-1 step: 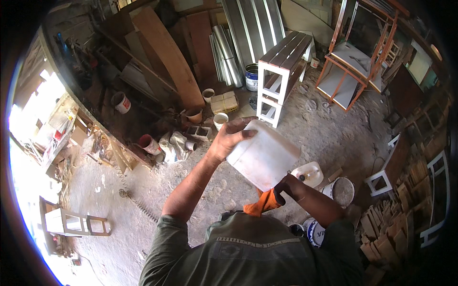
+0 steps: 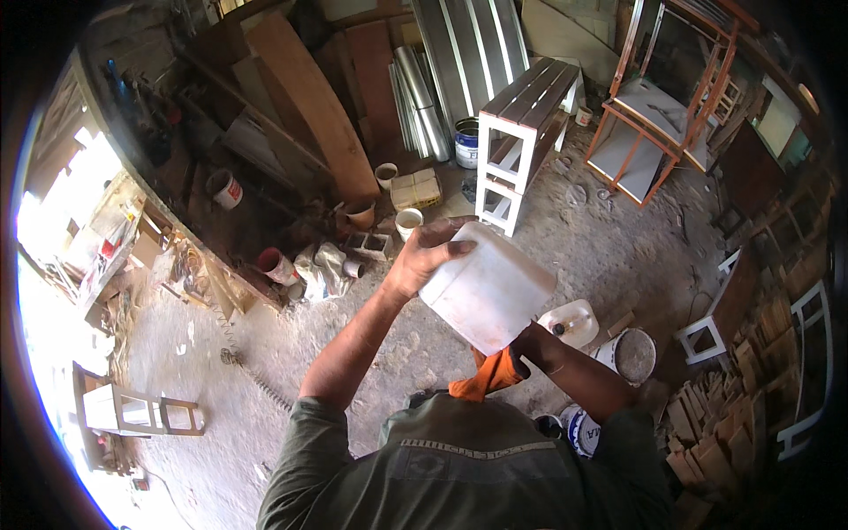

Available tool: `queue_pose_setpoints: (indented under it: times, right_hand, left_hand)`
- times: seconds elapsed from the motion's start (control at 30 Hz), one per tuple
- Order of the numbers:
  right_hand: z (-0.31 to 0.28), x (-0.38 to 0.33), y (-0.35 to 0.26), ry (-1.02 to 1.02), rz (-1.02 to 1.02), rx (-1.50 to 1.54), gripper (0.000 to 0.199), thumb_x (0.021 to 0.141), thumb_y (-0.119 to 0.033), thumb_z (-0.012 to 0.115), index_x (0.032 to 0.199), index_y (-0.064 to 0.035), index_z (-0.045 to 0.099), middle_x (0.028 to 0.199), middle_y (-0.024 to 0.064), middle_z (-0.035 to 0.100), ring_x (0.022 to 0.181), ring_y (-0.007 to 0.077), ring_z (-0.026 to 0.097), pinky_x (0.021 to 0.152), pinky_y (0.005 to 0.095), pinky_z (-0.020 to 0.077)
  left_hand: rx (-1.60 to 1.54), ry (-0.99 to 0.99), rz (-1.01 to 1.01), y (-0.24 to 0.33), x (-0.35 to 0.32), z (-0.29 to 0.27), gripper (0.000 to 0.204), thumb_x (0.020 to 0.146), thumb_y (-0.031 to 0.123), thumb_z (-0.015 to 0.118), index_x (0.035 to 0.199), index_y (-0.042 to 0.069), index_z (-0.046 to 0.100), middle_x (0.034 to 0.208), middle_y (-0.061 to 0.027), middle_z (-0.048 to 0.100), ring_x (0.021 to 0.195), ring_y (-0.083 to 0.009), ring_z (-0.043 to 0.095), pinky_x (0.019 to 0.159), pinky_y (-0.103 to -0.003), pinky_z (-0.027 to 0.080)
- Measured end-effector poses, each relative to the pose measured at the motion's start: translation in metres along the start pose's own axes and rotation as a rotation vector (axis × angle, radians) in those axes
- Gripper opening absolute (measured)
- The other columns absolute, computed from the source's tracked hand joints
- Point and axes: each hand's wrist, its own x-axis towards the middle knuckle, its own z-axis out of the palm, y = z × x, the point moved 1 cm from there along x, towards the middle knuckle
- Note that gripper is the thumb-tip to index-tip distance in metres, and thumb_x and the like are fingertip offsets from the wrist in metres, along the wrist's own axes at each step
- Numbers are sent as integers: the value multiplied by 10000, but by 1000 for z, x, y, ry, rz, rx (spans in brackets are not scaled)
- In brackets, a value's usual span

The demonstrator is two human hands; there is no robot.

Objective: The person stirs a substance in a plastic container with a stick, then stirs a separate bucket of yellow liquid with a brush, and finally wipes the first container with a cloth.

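Observation:
My left hand (image 2: 422, 258) grips the upper end of a white plastic jerrycan (image 2: 490, 293), which is held tilted in front of my chest above the dusty floor. My right hand (image 2: 535, 341) sits under the can's lower corner, largely hidden by it, with an orange cloth (image 2: 486, 375) bunched in its fingers. The cloth hangs right below the can's low end; whether they touch cannot be told. My green shirt fills the bottom of the view.
A second white jerrycan (image 2: 572, 322) and a grey-filled bucket (image 2: 632, 355) stand on the floor at the right. A white slatted bench (image 2: 523, 132), an orange metal frame (image 2: 658, 110), a paint can (image 2: 466, 141), leaning planks (image 2: 309, 106) and stacked wood blocks (image 2: 729, 424) surround me.

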Motion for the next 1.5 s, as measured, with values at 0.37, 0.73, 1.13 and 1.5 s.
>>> queue_pose_setpoints:
  times: [0.37,0.73,1.13,1.5]
  right_hand:
    - [3,-33,-3,114,-40,13,552,885,-388,667,1294,-32,565,1257,104,629,1136,196,611,977,364,496]
    - [-3,-31,-2,155,-45,26,542,922,-374,648,1315,-14,550,1265,108,623,1142,212,609,988,378,498]
    - [-11,-51,-33,167,-39,201,532,961,-359,629,1338,4,533,1275,112,617,1149,229,608,1000,394,499]
    - [-22,-121,-88,204,47,1299,576,988,-433,588,1385,-23,511,1377,138,575,1268,299,550,1098,475,438]
  left_hand:
    - [-146,-91,44,-31,0,8,760,897,451,668,1472,1,457,1313,-172,600,1155,-232,604,986,-342,493]
    - [-75,-58,46,-4,-13,16,832,941,551,587,1518,-7,366,1298,-160,594,1146,-216,597,958,-312,491]
    - [-167,-53,47,-18,-10,6,702,970,434,588,1483,-13,416,1266,-160,619,1101,-201,632,929,-305,522]
    - [-581,110,-107,-84,-22,-14,739,961,567,507,1441,8,451,1372,-173,581,1240,-290,586,1071,-433,465]
